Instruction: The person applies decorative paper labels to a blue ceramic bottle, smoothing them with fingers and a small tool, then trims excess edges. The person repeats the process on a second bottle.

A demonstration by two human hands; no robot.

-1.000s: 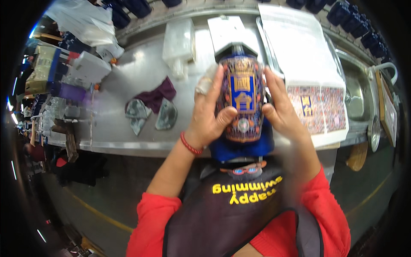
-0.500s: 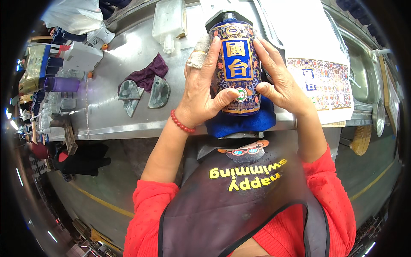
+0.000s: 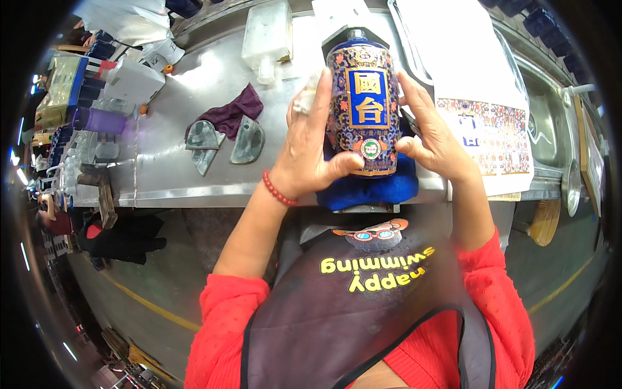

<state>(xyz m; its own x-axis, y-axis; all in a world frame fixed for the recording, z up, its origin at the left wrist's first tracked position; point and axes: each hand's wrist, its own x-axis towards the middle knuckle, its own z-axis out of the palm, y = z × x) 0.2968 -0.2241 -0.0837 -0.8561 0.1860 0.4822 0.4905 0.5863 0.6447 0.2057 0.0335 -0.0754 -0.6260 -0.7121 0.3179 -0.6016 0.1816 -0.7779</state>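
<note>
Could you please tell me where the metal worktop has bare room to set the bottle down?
The worktop is bare along its front edge below the maroon cloth, and between that cloth and the clear plastic bottle. It is crowded at the far left with containers and on the right under printed sheets.

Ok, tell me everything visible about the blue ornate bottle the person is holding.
The bottle is tall and cylindrical, deep blue with dense multicoloured ornament, gold trim, a blue rectangular label panel and a small round seal low on the front. It looks like glazed ceramic, with a dark cap on a short neck. It stands upright, its base on a blue cloth pad at the steel worktable's front edge. The left hand and right hand clasp its sides, thumbs across the lower front.
</note>
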